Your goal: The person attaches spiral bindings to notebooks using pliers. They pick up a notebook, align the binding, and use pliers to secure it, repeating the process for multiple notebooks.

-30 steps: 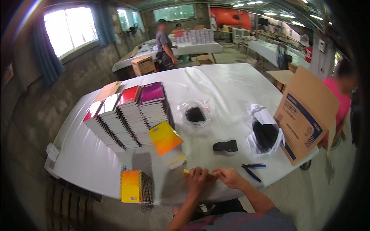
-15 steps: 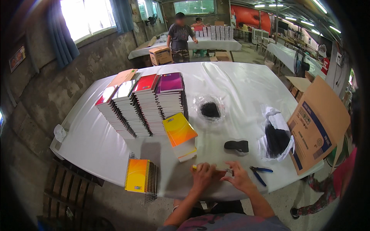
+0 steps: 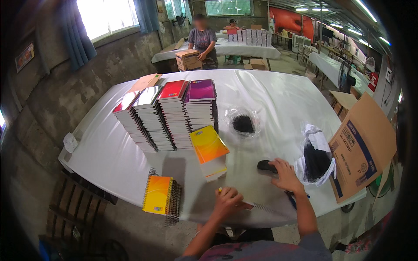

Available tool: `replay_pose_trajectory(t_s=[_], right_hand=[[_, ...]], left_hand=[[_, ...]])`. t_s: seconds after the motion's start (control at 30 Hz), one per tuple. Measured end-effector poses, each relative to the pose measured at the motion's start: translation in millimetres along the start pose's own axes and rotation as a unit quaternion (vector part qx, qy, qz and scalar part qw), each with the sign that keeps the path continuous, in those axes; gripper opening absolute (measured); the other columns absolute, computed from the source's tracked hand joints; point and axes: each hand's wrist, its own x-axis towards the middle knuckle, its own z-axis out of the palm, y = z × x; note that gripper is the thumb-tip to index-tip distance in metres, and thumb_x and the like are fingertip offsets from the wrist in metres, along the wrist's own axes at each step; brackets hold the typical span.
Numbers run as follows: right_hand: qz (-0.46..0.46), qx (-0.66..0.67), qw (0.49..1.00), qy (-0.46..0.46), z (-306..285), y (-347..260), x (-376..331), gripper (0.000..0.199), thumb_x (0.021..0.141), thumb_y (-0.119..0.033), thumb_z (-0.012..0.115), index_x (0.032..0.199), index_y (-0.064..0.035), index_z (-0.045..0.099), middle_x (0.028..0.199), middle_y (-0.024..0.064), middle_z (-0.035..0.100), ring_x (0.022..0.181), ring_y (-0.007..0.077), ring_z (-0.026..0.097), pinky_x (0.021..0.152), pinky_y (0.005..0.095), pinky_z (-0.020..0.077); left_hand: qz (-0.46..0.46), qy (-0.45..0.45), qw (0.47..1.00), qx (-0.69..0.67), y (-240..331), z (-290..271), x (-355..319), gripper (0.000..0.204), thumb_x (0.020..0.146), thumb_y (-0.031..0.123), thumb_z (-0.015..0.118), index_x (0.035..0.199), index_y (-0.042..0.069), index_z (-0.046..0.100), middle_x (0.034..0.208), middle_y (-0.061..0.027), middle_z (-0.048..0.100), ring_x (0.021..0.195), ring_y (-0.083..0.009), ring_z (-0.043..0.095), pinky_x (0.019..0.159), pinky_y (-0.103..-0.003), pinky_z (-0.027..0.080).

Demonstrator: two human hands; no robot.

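Note:
My left hand [image 3: 228, 201] is closed around what looks like a thin notebook seen on edge, mostly hidden; a bit of yellow [image 3: 220, 190] shows above the fingers and a reddish-brown end [image 3: 248, 205] past them. From that end a metal spiral coil [image 3: 266, 209] sticks out to the right, partly blurred. My right hand [image 3: 285, 175] reaches over a black, rounded block [image 3: 264, 165], fingers apart over its right end. Below my right wrist lie blue-handled pliers [image 3: 291, 201], mostly covered by the arm. A yellow-orange notebook stack [image 3: 209, 145] stands ahead of my left hand.
Tall stacks of spiral notebooks [image 3: 174, 89] stand at the left, and coiled yellow notebooks [image 3: 157, 195] lie at the near edge. Plastic bags with black contents [image 3: 243, 124] [image 3: 315, 163] and a cardboard box [image 3: 359, 152] are to the right. A person [image 3: 202, 41] handles another box behind.
My right hand has let go of the coil and moved right and forward to the black block. My left hand keeps its hold. The person behind has bent toward the box.

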Motion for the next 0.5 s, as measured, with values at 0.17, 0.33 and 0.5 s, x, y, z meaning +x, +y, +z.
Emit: replay_pose_trajectory(t_s=[0.17, 0.33, 0.5], right_hand=[[-0.014, -0.022, 0.998, 0.058, 52.8, 54.5, 15.3, 0.045, 0.069, -0.003, 0.059, 0.112, -0.0152, 0.055, 0.102, 0.0134, 0.058, 0.100, 0.0294, 0.053, 0.084, 0.0402, 0.0431], [0.080, 0.451, 0.889, -0.021, 29.8, 50.6, 4.5, 0.033, 0.067, -0.001, 0.061, 0.101, -0.0033, 0.060, 0.086, 0.0140, 0.065, 0.077, 0.0254, 0.063, 0.070, 0.0338, 0.0498], [-0.039, 0.542, 0.814, -0.205, 30.6, -21.6, -41.2, 0.031, 0.063, 0.011, 0.057, 0.091, 0.0012, 0.068, 0.094, 0.0123, 0.068, 0.090, 0.0186, 0.064, 0.085, 0.0306, 0.0483]], left_hand=[[0.007, 0.022, 1.000, -0.019, 4.7, 0.6, -6.0, 0.040, 0.056, 0.048, 0.077, 0.070, 0.016, 0.058, 0.092, -0.0028, 0.052, 0.095, -0.0218, 0.049, 0.083, -0.044, 0.029], [-0.004, 0.098, 0.995, -0.018, 6.4, 13.7, -13.6, 0.043, 0.053, 0.049, 0.078, 0.069, 0.016, 0.057, 0.101, -0.0042, 0.049, 0.102, -0.0238, 0.045, 0.097, -0.050, 0.022], [0.005, 0.098, 0.993, -0.059, 3.7, 13.4, -14.2, 0.039, 0.050, 0.041, 0.080, 0.067, 0.015, 0.057, 0.104, -0.0050, 0.050, 0.103, -0.0267, 0.044, 0.095, -0.050, 0.026]])
